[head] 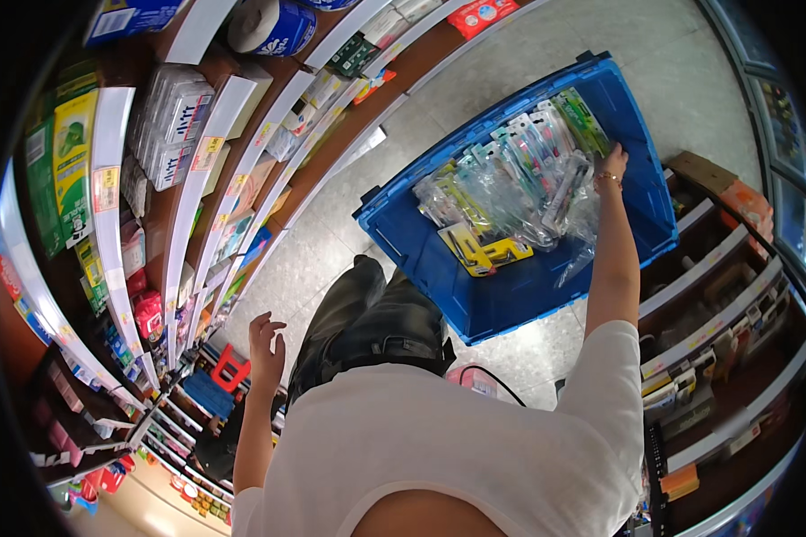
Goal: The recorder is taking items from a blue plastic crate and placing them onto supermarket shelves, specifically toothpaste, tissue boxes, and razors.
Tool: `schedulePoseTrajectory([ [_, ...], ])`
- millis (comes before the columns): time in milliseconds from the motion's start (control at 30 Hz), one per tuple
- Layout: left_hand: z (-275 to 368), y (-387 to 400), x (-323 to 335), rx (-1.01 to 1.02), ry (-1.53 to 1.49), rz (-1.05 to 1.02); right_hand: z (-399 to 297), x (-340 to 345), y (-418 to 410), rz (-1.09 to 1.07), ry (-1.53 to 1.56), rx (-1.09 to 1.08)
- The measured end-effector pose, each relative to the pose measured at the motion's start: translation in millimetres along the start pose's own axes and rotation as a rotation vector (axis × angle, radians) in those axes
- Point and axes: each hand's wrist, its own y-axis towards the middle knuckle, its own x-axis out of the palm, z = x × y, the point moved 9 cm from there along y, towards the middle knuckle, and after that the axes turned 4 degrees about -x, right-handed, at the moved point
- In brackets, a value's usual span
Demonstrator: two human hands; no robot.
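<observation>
A blue plastic crate (pixel 483 309) is in front of me, holding several blister packs of toothbrushes (pixel 510 168) and loose clear plastic wrapping (pixel 571 201). Two yellow blister packs (pixel 477 252) lie at its near side. My right hand (pixel 612 168), with a bracelet at the wrist, reaches inside the crate. It is against the lower end of a green blister pack (pixel 579 121); the fingertips are hidden, so whether they grip it is unclear. My left hand (pixel 266 349) hangs in the air by my left side, fingers apart and slightly curled, holding nothing.
Shop shelves (pixel 242 107) with boxed goods run along the left; green and yellow toothpaste boxes (pixel 74 154) stand there. More shelves (pixel 712 315) are at the right, beside a cardboard box (pixel 702 171). Behind my left are a red stool (pixel 230 368) and another person (pixel 218 446).
</observation>
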Motion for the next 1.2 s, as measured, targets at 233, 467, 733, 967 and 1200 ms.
schedulePoseTrajectory([
  [233,10.9,3.0,7.4,-0.056,0.005,-0.047,-1.6,17.3,-5.4,0.129,-0.189,0.119],
  [467,-15.1,-15.3,15.7,-0.162,-0.009,-0.102,-2.3,33.8,-5.5,0.031,-0.414,0.063],
  [733,-7.5,-2.0,25.5,-0.049,-0.068,-0.072,43.3,27.1,12.2,-0.137,-0.301,0.053],
  [967,0.3,-8.7,12.3,0.023,-0.131,-0.020,-60.4,-72.9,-51.5,-0.020,-0.104,-0.228],
  [1200,19.9,-11.5,-3.9,0.251,-0.198,-0.048,-156.9,-213.8,-183.3,0.230,0.127,-0.569],
])
